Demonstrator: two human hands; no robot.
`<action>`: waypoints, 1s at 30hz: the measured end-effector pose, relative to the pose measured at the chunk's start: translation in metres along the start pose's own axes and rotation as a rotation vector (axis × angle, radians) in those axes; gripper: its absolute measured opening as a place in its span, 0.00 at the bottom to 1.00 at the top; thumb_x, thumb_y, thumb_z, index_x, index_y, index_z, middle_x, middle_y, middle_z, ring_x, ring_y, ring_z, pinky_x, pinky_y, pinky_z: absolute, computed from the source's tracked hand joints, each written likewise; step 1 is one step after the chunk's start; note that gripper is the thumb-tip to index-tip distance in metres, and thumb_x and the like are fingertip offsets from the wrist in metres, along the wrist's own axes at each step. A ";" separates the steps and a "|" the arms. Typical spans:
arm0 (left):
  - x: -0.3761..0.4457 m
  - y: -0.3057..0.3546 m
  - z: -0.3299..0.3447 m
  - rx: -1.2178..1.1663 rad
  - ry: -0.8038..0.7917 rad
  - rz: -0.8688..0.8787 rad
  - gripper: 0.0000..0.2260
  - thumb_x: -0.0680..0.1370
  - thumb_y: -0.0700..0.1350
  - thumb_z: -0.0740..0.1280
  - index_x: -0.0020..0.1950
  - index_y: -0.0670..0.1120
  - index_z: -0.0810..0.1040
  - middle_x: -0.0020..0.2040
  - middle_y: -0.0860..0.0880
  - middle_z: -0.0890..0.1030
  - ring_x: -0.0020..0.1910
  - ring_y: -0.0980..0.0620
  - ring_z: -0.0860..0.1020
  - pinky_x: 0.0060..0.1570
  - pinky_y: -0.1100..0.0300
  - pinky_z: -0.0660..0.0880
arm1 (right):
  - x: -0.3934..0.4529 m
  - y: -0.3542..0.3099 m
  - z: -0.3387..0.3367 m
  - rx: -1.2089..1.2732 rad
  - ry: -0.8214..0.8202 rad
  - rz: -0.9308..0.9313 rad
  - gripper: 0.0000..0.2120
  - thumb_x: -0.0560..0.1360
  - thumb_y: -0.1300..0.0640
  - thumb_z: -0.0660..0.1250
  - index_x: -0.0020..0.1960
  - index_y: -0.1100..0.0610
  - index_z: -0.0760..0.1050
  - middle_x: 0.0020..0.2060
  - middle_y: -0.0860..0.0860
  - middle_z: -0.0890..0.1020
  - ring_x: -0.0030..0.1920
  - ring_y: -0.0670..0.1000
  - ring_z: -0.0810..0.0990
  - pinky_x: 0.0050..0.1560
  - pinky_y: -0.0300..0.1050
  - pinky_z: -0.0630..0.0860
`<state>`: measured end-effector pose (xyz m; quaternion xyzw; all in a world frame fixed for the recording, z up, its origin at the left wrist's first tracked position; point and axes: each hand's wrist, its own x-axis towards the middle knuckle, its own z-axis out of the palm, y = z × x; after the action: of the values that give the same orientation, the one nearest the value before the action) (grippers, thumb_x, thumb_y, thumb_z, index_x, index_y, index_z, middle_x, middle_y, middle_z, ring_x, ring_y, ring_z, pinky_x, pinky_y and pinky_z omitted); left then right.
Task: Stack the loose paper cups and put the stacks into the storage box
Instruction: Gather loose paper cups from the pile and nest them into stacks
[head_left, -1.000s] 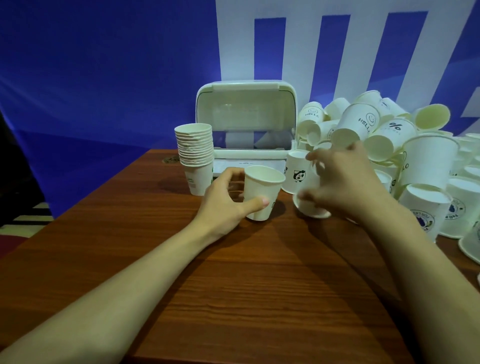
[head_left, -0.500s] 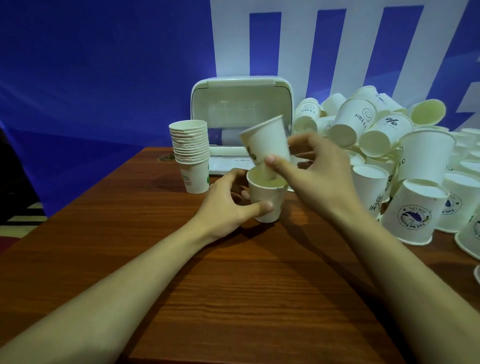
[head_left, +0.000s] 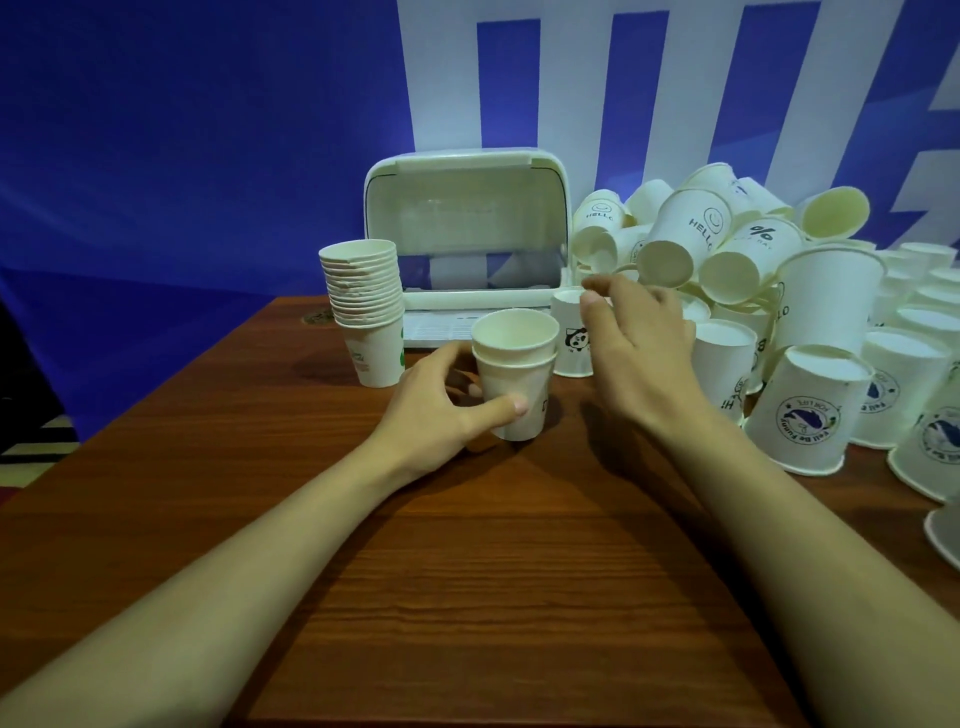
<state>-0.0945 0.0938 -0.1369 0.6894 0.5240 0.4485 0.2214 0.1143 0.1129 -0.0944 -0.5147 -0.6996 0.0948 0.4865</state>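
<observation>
Your left hand (head_left: 431, 415) grips the two-cup stack (head_left: 514, 371) on the table (head_left: 467, 571); your right hand (head_left: 639, 338), fingers loosely open, touches the panda cup (head_left: 571, 338) just behind.

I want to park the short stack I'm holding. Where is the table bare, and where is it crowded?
The table is bare in front of the left hand, between both forearms down to the near edge, and left of the tall stack. It is crowded on the right: the loose cups pile from the storage box outward.
</observation>
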 end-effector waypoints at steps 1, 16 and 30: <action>0.000 0.000 0.000 0.001 -0.003 -0.001 0.35 0.63 0.68 0.75 0.66 0.54 0.78 0.56 0.57 0.84 0.53 0.60 0.82 0.54 0.55 0.82 | 0.000 0.006 0.001 -0.089 -0.056 -0.002 0.24 0.82 0.45 0.51 0.74 0.48 0.68 0.67 0.48 0.76 0.73 0.53 0.61 0.68 0.52 0.56; -0.004 0.004 0.001 -0.007 0.002 -0.005 0.34 0.64 0.67 0.75 0.67 0.54 0.79 0.54 0.55 0.85 0.51 0.59 0.82 0.52 0.59 0.80 | 0.003 0.014 0.003 -0.539 0.010 -0.050 0.29 0.67 0.39 0.75 0.63 0.51 0.76 0.56 0.56 0.70 0.59 0.61 0.66 0.57 0.52 0.64; -0.001 0.000 0.002 -0.086 0.013 -0.052 0.37 0.62 0.63 0.80 0.66 0.49 0.76 0.60 0.51 0.86 0.59 0.54 0.84 0.62 0.49 0.82 | -0.004 -0.021 0.005 0.408 0.010 0.045 0.25 0.69 0.45 0.79 0.62 0.50 0.75 0.54 0.43 0.83 0.57 0.41 0.80 0.57 0.42 0.77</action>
<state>-0.0930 0.0928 -0.1378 0.6626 0.5233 0.4692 0.2589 0.0974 0.1019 -0.0864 -0.4212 -0.6519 0.2429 0.5819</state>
